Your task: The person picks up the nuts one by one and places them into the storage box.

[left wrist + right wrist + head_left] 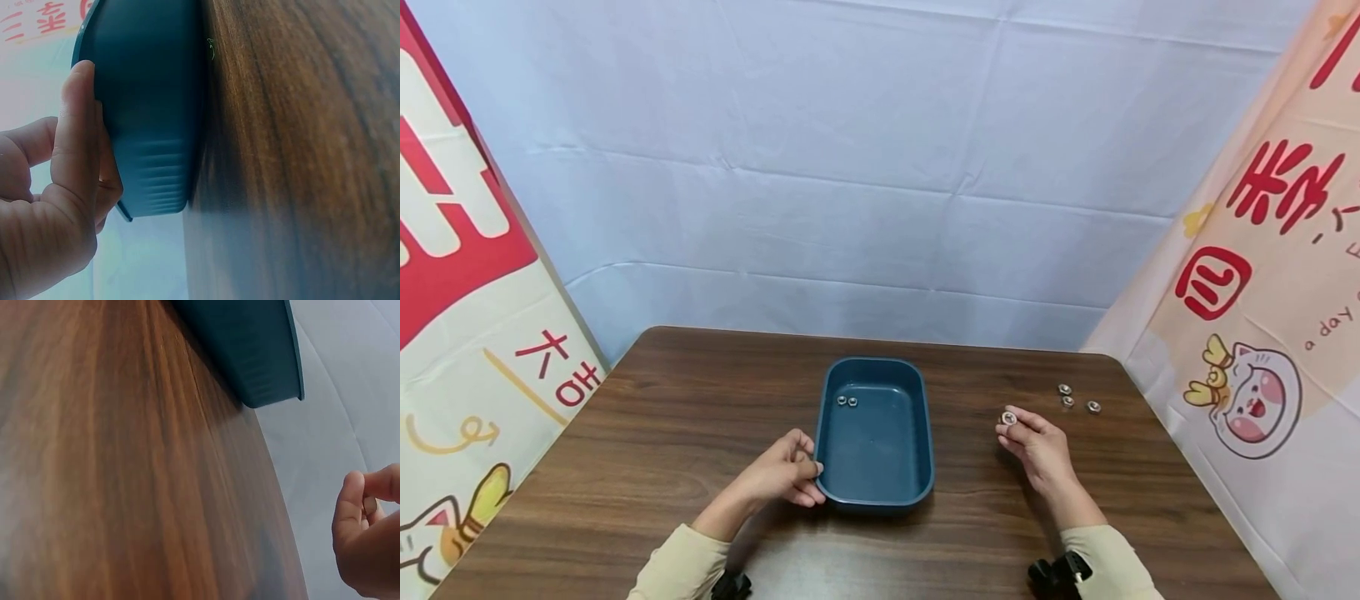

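My left hand (pixel 786 473) holds the near left corner of a dark blue plastic tray (pixel 874 504). In the left wrist view, the fingers of that hand (pixel 69 169) lie along the tray's rim and outer wall (pixel 150 112). Two small metal nuts (pixel 847 401) lie side by side in the tray, toward its far left. To the right of the tray, my right hand (pixel 1037 450) pinches another metal nut (pixel 1008 418) between thumb and fingers, above the table. The right wrist view shows the pinching hand (pixel 369 537), but the nut is mostly hidden there.
Three more nuts (pixel 1067 402) sit on the brown wooden table (pixel 715 392), beyond my right hand to the right. A pale cloth (pixel 850 167) hangs behind the table's far edge. Printed banners stand at the left (pixel 482 333) and right (pixel 1247 275).
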### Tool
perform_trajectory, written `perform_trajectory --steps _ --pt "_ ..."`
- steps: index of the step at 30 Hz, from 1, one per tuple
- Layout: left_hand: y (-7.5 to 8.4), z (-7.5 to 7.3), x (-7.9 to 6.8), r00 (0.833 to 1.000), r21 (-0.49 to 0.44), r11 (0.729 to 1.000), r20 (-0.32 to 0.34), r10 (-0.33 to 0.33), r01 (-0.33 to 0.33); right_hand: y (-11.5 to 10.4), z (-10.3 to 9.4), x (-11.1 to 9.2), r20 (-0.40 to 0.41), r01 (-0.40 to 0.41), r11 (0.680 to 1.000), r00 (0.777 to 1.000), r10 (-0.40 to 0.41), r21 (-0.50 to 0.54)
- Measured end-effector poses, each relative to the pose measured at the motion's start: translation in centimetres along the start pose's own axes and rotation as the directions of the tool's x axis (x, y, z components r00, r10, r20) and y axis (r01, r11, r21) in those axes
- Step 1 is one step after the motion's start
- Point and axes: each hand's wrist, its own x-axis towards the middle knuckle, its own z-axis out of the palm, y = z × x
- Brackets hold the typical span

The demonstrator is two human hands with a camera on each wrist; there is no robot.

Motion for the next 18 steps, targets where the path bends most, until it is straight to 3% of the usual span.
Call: perform_trajectory --steps 11,18 --pt "0.0 -0.1 0.1 1.000 0.000 1.000 0.004 0.001 -0.001 0.2 2.0 0.8 0.050 -0.030 0.994 0.998 0.035 -0.102" --pt "-0.1 -0.1 0.2 1.000 -0.004 1.000 0.007 0.003 -0.003 0.2 3.2 1.4 0.055 0.005 0.958 0.998 0.011 -0.286"
